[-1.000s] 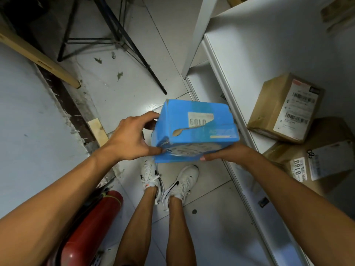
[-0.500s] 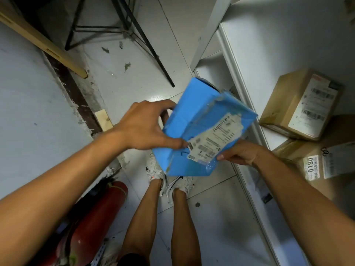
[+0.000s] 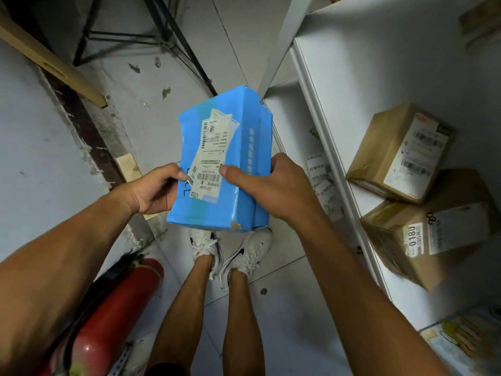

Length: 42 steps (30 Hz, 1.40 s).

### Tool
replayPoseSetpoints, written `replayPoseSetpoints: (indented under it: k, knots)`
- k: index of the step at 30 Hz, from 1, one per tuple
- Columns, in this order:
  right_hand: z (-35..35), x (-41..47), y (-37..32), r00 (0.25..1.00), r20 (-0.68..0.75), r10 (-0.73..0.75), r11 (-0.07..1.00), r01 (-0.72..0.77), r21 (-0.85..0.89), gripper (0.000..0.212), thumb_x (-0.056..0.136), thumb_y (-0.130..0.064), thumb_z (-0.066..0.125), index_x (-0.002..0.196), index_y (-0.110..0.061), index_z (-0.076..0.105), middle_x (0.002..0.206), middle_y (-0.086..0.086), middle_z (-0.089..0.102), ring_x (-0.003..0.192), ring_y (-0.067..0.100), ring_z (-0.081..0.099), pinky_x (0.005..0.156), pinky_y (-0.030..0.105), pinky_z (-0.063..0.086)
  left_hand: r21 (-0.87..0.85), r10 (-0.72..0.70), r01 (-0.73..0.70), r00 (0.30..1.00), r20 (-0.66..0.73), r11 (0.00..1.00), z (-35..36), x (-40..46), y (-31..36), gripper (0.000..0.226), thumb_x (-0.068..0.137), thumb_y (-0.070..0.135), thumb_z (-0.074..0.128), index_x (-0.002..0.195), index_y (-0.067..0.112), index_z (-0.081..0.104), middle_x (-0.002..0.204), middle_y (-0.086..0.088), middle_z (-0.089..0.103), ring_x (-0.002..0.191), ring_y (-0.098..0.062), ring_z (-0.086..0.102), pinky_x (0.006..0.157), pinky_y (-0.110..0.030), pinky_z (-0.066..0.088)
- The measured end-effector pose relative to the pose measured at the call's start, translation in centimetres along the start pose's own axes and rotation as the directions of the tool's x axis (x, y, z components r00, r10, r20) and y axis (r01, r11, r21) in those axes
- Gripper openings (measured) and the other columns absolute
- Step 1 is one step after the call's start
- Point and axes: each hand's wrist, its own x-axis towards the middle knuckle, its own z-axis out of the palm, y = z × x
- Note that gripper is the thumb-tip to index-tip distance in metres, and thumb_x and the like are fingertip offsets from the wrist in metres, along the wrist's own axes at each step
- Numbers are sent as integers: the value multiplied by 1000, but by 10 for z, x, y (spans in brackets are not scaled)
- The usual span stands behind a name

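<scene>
Step judged: label check. Best done holding label (image 3: 211,156) face up, thumbs off barcodes. Left hand (image 3: 156,189) pinched left edge of blue parcel (image 3: 244,147); right hand (image 3: 267,185) gripped right side, thumb at label edge. Parcel sat between hands. Blue wrap glossy, label creased, near corner scuffed brown.

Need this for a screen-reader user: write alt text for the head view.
The person's left hand and right hand grip a blue parcel by its sides, its shipping label facing up, above white sneakers. Two brown boxes sit on a white shelf at right; a red fire extinguisher lies at lower left.
</scene>
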Motion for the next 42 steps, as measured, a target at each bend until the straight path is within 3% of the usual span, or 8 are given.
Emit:
replayPoseSetpoints:
  k: [6, 9, 15, 19, 22, 26, 35, 42]
  knots:
    - [-20, 22, 20, 938, 251, 238, 915, -303, 265, 65, 56, -82, 69, 87, -24, 69, 79, -6, 63, 62, 13, 54, 56, 25, 39, 70, 9, -4, 997, -73, 998, 16, -15, 4, 70, 29, 43, 103, 91, 19, 83, 97, -3, 79, 77, -16, 76, 66, -30, 63]
    - [-29, 39, 42, 788, 477, 390, 698, -590, 406, 67, 54, -82, 69, 90, -26, 68, 89, 6, 62, 80, 25, 55, 82, 28, 44, 101, -175, 195, 968, -180, 976, 29, -12, 11, 69, 40, 62, 94, 87, 16, 76, 87, -2, 66, 65, -12, 58, 62, -23, 53]
    - [-26, 49, 70, 674, 559, 483, 678, -691, 248, 60, 63, -82, 56, 62, -22, 62, 73, -4, 39, 50, 8, 16, 55, 19, 13, 96, -352, 403, 874, -336, 910, 42, 0, -2, 71, 68, 73, 64, 61, 2, 64, 56, -7, 61, 38, -11, 51, 38, -14, 41]
    - [-34, 30, 65, 841, 419, 341, 791, -498, 356, 55, 61, -77, 69, 87, -28, 76, 105, 16, 66, 80, 22, 53, 76, 32, 43, 86, -114, 150, 937, -329, 985, 40, 3, -12, 52, 66, 52, 83, 100, 15, 71, 86, 0, 69, 67, -13, 59, 66, -26, 54]
    - [-48, 1, 59, 941, 318, 118, 936, -212, 280, 58, 71, -64, 74, 122, -39, 65, 121, -8, 72, 103, 13, 67, 95, 35, 52, 133, 119, -89, 963, -242, 987, 56, -3, -3, 47, 71, 39, 78, 114, 21, 72, 118, -1, 75, 95, -15, 72, 89, -33, 52]
    - [-65, -29, 54, 978, 209, -16, 944, -54, 325, 42, 92, -46, 65, 131, -48, 51, 122, -25, 66, 109, 2, 67, 83, 33, 61, 379, 334, -271, 936, -110, 885, 111, 3, 36, 49, 78, 47, 79, 119, 21, 73, 122, -1, 74, 112, -17, 69, 106, -35, 47]
    - [-88, 36, 15, 925, -352, 141, 631, 190, 752, 48, 98, -17, 64, 141, -16, 45, 126, 2, 63, 108, 21, 68, 81, 35, 62, 430, 755, -620, 548, -361, 656, 215, 28, 104, 20, 101, 20, 56, 86, 25, 68, 102, 0, 75, 91, -10, 67, 74, -15, 49]
    - [-97, 30, 2, 907, -408, 105, 834, 144, 533, 74, 83, -13, 70, 148, -22, 36, 136, 1, 57, 121, 23, 59, 106, 49, 49, 478, 743, -576, 583, -330, 664, 214, -10, 49, 21, 102, 10, 53, 94, 23, 68, 92, 1, 75, 85, -11, 66, 73, -19, 49]
